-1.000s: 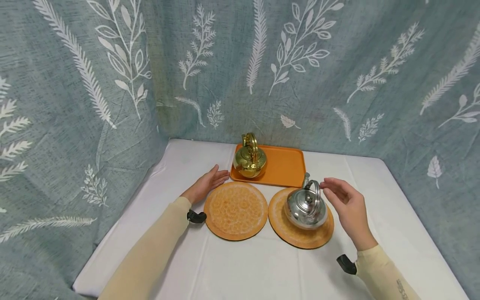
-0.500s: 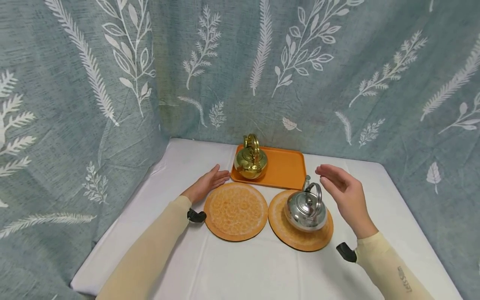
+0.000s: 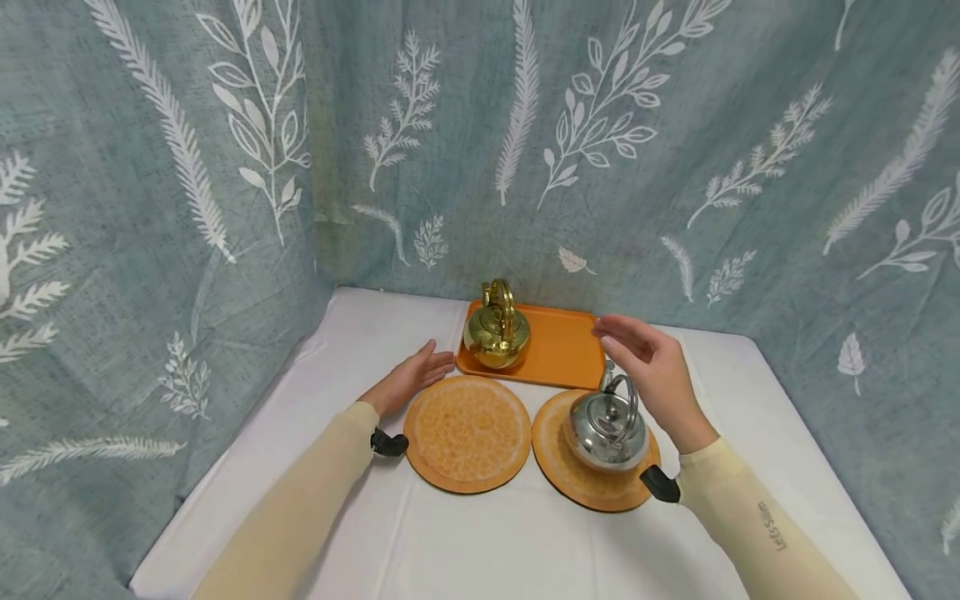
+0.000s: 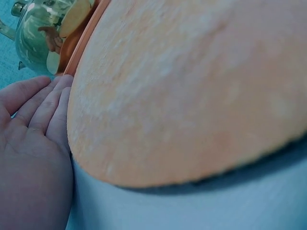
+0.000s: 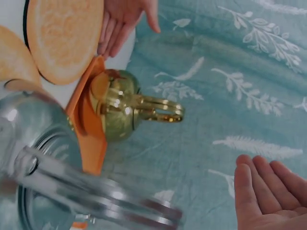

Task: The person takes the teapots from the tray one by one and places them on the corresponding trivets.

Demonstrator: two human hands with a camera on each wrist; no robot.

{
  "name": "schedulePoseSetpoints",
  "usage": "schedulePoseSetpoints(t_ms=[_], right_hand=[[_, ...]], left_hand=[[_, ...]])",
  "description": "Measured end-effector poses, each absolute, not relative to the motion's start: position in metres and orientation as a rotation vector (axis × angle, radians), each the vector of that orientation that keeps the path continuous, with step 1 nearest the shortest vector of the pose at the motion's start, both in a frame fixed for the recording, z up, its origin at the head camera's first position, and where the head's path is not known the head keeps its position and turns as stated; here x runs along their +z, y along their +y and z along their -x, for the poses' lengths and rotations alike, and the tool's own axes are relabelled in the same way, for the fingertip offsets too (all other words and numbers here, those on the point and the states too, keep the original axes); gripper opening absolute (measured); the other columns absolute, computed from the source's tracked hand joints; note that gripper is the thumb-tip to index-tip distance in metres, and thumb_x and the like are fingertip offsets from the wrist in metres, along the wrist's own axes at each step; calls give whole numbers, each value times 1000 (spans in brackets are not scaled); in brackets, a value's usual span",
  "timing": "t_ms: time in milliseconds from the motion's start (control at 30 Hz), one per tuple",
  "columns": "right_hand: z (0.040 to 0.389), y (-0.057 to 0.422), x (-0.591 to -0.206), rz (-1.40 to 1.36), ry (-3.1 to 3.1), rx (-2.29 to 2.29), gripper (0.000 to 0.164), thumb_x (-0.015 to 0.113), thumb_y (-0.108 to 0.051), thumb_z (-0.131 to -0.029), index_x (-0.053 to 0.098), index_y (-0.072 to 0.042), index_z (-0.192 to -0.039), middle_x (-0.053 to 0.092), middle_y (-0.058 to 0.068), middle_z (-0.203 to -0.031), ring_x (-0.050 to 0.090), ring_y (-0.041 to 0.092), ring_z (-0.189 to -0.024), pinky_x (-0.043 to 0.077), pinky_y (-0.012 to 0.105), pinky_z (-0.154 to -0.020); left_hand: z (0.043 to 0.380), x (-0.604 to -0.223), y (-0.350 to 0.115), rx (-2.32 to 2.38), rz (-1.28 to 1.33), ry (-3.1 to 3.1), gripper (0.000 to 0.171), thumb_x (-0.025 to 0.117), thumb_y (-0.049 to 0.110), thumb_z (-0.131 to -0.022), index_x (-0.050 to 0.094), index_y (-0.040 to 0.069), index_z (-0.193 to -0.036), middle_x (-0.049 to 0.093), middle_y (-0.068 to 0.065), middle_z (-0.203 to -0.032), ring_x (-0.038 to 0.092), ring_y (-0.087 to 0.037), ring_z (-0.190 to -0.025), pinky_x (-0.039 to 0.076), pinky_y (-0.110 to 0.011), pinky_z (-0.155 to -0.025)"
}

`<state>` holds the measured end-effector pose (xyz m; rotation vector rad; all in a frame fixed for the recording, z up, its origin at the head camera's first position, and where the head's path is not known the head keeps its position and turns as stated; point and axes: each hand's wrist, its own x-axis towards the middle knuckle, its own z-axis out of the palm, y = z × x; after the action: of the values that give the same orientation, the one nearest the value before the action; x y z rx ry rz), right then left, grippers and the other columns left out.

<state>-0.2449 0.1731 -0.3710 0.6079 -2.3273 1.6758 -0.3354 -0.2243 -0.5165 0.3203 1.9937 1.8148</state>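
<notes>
My left hand (image 3: 408, 379) rests on the white cloth with fingers straight, by the left edge of a round orange-patterned placemat (image 3: 468, 433). Its fingertips lie close to the near left corner of an orange tray (image 3: 566, 346). On that tray's left part stands a gold teapot (image 3: 497, 333) with an upright handle. A silver teapot (image 3: 607, 429) sits on a second round placemat (image 3: 600, 496) to the right. My right hand (image 3: 656, 371), empty with its fingers extended, is raised beyond and right of the silver teapot, fingertips overlapping the tray's right edge in the head view.
A white cloth (image 3: 495, 550) covers the table. Blue-green curtains (image 3: 450, 150) with white leaf prints hang behind and along both sides. Black wrist straps (image 3: 660, 483) sit at the sleeve ends.
My right hand has moved left and away from me, from beside the silver teapot's handle toward the tray's right edge. The left hand and both teapots stay put.
</notes>
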Motion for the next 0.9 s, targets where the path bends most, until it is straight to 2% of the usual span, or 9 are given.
schedulePoseSetpoints(t_ms=[233,567,900], right_hand=[[256,161,-375,-553,-2423,1721,45,69,-28,-111,65,-3,-148,70,12,-142,67,18,-129,55,24,-106],[283,142,-377,-480,-2500,1805,49,72,-35,-108,66,-7,-148,70,10,-142,66,25,-131,50,45,-117],[300,133,-374,-476,-2561,1831,50,72,-38,-108,66,-7,-147,71,11,-139,67,28,-127,52,48,-114]], left_hand=[[331,-523,-224,1803,-302,1970,100,25,76,-110,25,-4,-170,32,-22,-173,27,-34,-162,20,-45,-133],[334,-522,-228,1808,-294,1960,103,26,79,-108,25,-2,-171,31,-21,-173,26,-34,-162,18,-46,-134],[336,-517,-229,1836,-312,1925,103,25,78,-109,24,-4,-170,31,-23,-173,25,-34,-162,16,-46,-134]])
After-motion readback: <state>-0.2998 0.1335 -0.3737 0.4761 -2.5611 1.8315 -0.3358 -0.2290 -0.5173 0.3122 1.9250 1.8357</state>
